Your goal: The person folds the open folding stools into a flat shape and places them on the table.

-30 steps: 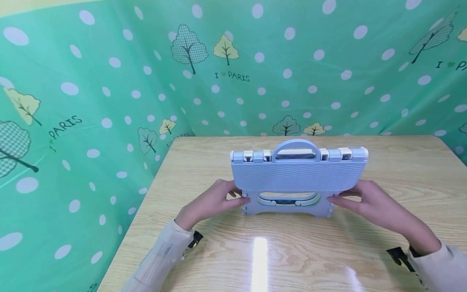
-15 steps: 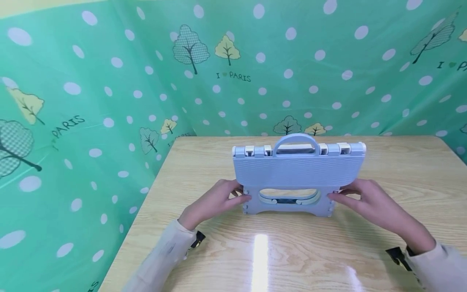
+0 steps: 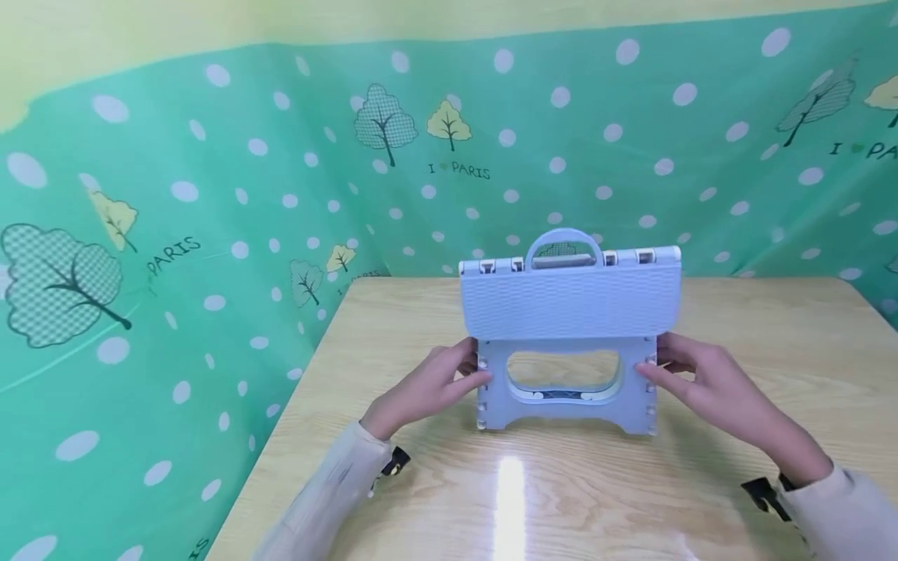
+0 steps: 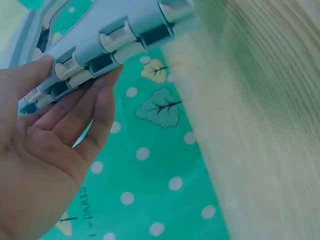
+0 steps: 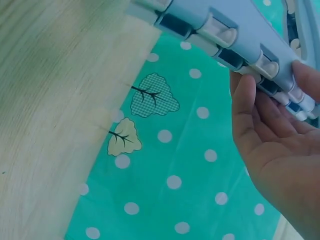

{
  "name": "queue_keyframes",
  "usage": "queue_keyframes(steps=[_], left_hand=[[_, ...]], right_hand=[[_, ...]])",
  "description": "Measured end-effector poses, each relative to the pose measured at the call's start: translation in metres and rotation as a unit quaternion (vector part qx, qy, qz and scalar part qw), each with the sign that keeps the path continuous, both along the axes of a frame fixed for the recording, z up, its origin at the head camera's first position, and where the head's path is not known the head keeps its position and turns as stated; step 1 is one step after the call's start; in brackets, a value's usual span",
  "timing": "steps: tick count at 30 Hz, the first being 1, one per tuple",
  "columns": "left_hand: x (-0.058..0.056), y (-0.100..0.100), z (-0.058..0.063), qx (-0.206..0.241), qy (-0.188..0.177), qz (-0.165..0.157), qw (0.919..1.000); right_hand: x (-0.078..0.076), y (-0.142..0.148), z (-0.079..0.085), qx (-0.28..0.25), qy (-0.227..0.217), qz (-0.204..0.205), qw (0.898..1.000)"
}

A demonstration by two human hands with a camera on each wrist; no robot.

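A light blue plastic folding stool (image 3: 570, 304) stands on the table in front of me, its woven-textured top panel facing me and an arched handle rising above it. Its leg panel below has a wide oval opening. My left hand (image 3: 435, 387) grips the left edge of the leg panel, thumb on the front and fingers behind. At the opposite edge my right hand (image 3: 722, 389) holds on in the same way. Both wrist views show the hinged side of the folding stool (image 4: 107, 42) pinched between thumb and fingers, with white hinge knuckles along it.
The wood-grain table (image 3: 421, 506) runs under both forearms, with a bright light reflection near its front. A green dotted cloth (image 3: 281, 210) printed with trees hangs along the left and back. Black straps (image 3: 765, 495) sit at both wrists.
The stool's top panel has risen and tilted upright, showing more of the leg panel and its opening. Both hands keep their hold on the edges. The head view has tilted up slightly.
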State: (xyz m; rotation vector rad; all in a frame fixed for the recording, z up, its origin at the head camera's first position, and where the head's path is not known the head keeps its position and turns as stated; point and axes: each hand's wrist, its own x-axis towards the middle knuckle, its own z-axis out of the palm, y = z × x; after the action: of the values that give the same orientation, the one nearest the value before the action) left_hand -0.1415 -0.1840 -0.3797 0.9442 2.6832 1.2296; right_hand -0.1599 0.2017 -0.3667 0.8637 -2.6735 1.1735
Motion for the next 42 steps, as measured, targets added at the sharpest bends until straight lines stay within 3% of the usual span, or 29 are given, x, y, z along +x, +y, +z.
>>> queue_keyframes(steps=[3, 5, 11, 14, 24, 35, 39, 42], left_hand=[[-0.010, -0.001, -0.003, 0.014, -0.036, 0.006, 0.9992], [-0.015, -0.003, -0.006, 0.028, -0.079, 0.009, 0.9965], [-0.028, -0.011, -0.024, 0.060, -0.204, -0.012, 0.9770], [-0.032, -0.011, -0.033, 0.064, -0.231, -0.020, 0.9705], [-0.035, -0.010, -0.056, 0.042, -0.303, 0.016, 0.9519], [-0.035, 0.002, -0.055, -0.011, -0.247, 0.039, 0.9681], [-0.034, 0.002, -0.052, -0.071, -0.162, 0.067, 0.9820], [-0.032, 0.000, -0.047, -0.140, -0.027, 0.090, 0.9856]], right_hand=[[-0.009, -0.001, -0.001, 0.007, -0.045, 0.004, 0.999], [-0.015, -0.002, -0.004, 0.006, -0.086, 0.019, 0.996], [-0.030, -0.006, -0.024, 0.000, -0.169, 0.063, 0.984], [-0.036, -0.007, -0.034, 0.006, -0.191, 0.072, 0.979], [-0.036, -0.010, -0.056, 0.018, -0.237, 0.092, 0.967], [-0.033, -0.003, -0.060, 0.054, -0.201, 0.059, 0.976], [-0.027, 0.000, -0.055, 0.090, -0.150, 0.029, 0.984], [-0.024, 0.008, -0.046, 0.117, -0.067, -0.014, 0.991]])
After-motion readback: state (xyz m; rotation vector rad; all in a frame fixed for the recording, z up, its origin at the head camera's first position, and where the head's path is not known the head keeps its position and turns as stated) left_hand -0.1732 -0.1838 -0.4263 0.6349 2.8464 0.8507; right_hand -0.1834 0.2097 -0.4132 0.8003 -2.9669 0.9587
